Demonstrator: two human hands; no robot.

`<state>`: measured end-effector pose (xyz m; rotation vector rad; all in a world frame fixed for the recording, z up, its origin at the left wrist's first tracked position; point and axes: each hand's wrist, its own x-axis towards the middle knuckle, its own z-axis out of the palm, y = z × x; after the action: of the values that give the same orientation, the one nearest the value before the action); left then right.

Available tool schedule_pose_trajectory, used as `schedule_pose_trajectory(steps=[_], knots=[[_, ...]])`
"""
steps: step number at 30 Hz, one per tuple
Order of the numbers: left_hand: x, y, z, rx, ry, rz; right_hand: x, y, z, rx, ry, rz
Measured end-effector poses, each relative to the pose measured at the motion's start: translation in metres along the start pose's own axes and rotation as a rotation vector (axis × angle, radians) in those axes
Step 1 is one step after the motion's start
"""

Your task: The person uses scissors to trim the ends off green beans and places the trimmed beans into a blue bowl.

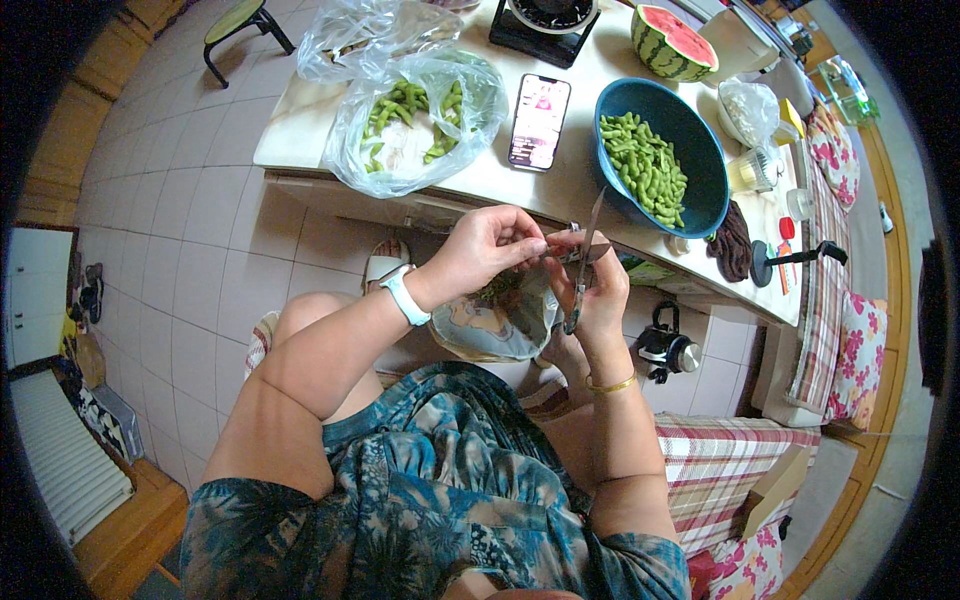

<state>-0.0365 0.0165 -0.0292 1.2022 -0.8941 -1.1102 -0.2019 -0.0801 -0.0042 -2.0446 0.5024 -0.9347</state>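
Note:
My right hand (598,289) holds a pair of scissors (592,232), blades apart and pointing up towards the table. The fingertips of my left hand (495,247) meet those of my right; whatever small thing lies between them is too hidden to tell. Below both hands is a bag-lined container (491,330) with green scraps in it. Green soybean pods (645,165) fill part of a blue plastic bowl (709,176) on the table. More pods (401,105) lie in an open clear plastic bag (450,169) at the left.
Between bag and bowl lies a lit smartphone (538,122). Behind them stand a black-based burner (544,45) and a cut watermelon (675,45). A dark cloth (729,244) and a phone stand (761,264) are at the right. A kettle (667,351) stands on the floor.

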Motion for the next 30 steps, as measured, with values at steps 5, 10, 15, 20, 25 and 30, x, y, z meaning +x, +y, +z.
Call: schedule_pose_trajectory(steps=[5,10,15,20,25,30], knots=[[0.001,0.000,0.006,-0.024,-0.017,-0.064,0.001,0.005,-0.005,-0.060,-0.040,-0.039],[0.005,-0.002,0.005,-0.071,0.000,0.011,0.009,0.006,-0.008,0.040,0.055,0.088],[0.023,0.002,-0.025,0.369,0.190,0.178,0.042,0.024,-0.041,0.174,0.637,0.018],[0.034,0.027,-0.079,0.933,0.487,0.169,0.044,0.028,-0.042,0.054,0.633,-0.001],[0.040,0.009,-0.150,1.241,0.646,0.127,0.035,0.018,-0.028,0.028,0.541,-0.073],[0.038,-0.019,-0.168,1.434,0.716,0.205,0.019,0.003,-0.001,0.075,0.323,0.027]])
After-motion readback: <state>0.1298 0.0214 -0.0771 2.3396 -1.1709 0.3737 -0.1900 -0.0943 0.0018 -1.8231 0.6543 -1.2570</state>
